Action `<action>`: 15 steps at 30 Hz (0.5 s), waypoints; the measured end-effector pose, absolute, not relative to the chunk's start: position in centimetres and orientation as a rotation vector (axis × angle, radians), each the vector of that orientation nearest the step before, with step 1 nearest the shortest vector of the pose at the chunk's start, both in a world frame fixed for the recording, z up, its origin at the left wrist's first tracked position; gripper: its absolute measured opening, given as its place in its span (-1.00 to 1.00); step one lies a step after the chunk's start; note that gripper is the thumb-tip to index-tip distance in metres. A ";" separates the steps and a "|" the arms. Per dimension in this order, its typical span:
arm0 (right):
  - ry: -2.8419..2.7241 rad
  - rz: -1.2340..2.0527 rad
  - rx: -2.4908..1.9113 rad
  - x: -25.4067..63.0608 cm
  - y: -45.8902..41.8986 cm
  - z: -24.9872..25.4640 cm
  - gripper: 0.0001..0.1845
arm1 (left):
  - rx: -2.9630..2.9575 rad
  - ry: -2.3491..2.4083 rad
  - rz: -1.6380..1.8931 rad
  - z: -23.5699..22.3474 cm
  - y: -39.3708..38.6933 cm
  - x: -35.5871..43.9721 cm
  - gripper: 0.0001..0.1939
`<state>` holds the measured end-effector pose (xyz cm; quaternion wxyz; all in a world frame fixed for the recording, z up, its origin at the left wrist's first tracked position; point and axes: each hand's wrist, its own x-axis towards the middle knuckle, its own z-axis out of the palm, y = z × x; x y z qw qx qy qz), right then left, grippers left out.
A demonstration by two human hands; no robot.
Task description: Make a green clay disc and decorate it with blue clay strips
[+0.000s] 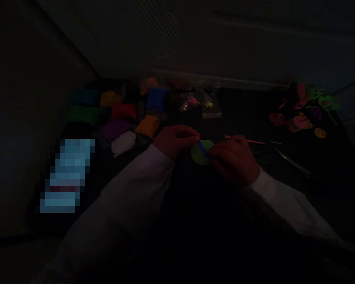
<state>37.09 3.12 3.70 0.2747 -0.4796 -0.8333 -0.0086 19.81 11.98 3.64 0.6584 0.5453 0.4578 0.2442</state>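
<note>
Between my two hands stretches a small blue strip (201,148), which looks like soft modelling clay. My left hand (177,138) pinches its upper left end with thumb and forefinger. At the lower right end, the fingers of my right hand (233,157) are closed on it. Directly under the strip is a flat, round, light green disc (199,157), partly covered by my right fingertips. Whether the strip touches the disc I cannot tell. Beyond my right hand lies a thin pinkish tool (256,141), partly hidden by the knuckles.
Bags of coloured clay, among them a blue one (157,98) and a white one (124,142), lie back left. Small clear bags (212,106) sit behind my hands. Metal tweezers or scissors (294,162) and colourful shaped pieces (301,120) are right. A blurred lit screen (67,173) is left.
</note>
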 end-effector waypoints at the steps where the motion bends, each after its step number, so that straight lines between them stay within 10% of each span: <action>1: -2.253 -0.018 -1.301 37.0 3.1 3.7 -0.83 | 1.308 1.062 0.549 3.7 12.0 19.8 -0.85; 15: -2.311 0.027 -1.428 37.0 3.3 3.4 -0.83 | 1.918 1.160 0.497 3.4 12.2 19.4 -0.79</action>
